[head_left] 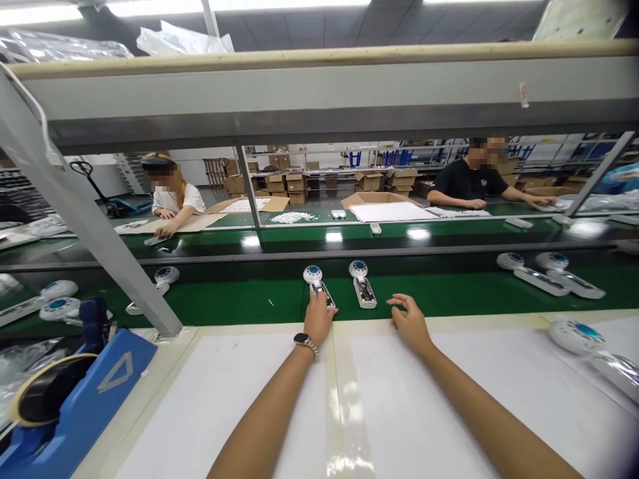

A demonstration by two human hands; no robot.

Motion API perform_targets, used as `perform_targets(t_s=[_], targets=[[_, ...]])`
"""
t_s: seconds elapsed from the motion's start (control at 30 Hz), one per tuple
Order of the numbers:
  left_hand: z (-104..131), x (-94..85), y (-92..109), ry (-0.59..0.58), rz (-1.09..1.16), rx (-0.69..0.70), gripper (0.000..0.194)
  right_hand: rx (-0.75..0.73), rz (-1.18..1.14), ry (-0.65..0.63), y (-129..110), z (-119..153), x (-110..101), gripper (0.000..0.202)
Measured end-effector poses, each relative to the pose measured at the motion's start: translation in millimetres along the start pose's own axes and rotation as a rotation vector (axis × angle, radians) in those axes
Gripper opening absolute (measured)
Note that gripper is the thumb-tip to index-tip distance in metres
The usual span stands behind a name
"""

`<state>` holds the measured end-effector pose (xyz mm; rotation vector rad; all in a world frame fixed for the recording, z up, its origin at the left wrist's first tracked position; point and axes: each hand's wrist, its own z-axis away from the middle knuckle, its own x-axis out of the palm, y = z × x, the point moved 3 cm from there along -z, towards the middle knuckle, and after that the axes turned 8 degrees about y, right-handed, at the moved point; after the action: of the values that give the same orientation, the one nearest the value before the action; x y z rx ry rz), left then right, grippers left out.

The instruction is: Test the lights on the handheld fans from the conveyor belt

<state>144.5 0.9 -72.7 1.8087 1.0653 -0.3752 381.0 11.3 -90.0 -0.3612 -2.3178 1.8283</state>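
White worktop (399,412) up front, open carton (380,197) beyond (can't see inside).
My left hand (319,319) touches one white device (313,273) low down, can't tell if gripping; right hand (411,322) loose.

You can read no words or numbers for certain from here. The small pale label (523,94) on the grey beam (319,93) above you carries reddish marks, perhaps lettering; the white print (483,182) on a co-worker's black shirt (462,181) is too small to make out.

left hand (318,319) — holding white device (313,273) | right hand (412,323) — near second device (366,293) | green belt (239,293) under both
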Motion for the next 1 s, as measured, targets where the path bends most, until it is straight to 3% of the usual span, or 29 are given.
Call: perform_targets(t_s=[0.17,0.27,0.33,0.43,0.53,0.63,0.83,1.0], targets=[[0.5,-4.0,7.5,0.078,0.123,-0.028,0.02,0.101,-0.165,-0.148,-5.5,8.6,13.7,0.047],[8.9,-0.4,24.5,0.072,0.206,0.052,0.024,0.152,-0.255,-0.23,-10.0,16.4,27.3,0.055],[18.9,4.3,40.3,-0.016,0.266,0.194,0.025,0.177,-0.323,-0.246,-11.9,19.5,33.8,0.061],[37.0,11.3,62.8,-0.278,0.299,0.47,0.035,0.191,-0.376,-0.203,-12.3,19.1,34.7,0.058],[45.2,11.2,72.9,-0.392,0.284,0.583,0.055,0.209,-0.373,-0.156,-12.0,16.1,28.8,0.049],[40.3,9.0,71.2,-0.351,0.283,0.521,0.052,0.277,-0.4,-0.195,-14.3,16.5,26.4,0.046],[28.6,18.2,53.2,-0.282,0.236,0.269,0.049,0.433,-0.489,-0.359,-22.0,24.1,33.3,0.042],[14.6,26.6,50.4,-0.268,0.22,0.291,0.052,0.447,-0.483,-0.472,-19.3,23.2,35.6,0.053]])
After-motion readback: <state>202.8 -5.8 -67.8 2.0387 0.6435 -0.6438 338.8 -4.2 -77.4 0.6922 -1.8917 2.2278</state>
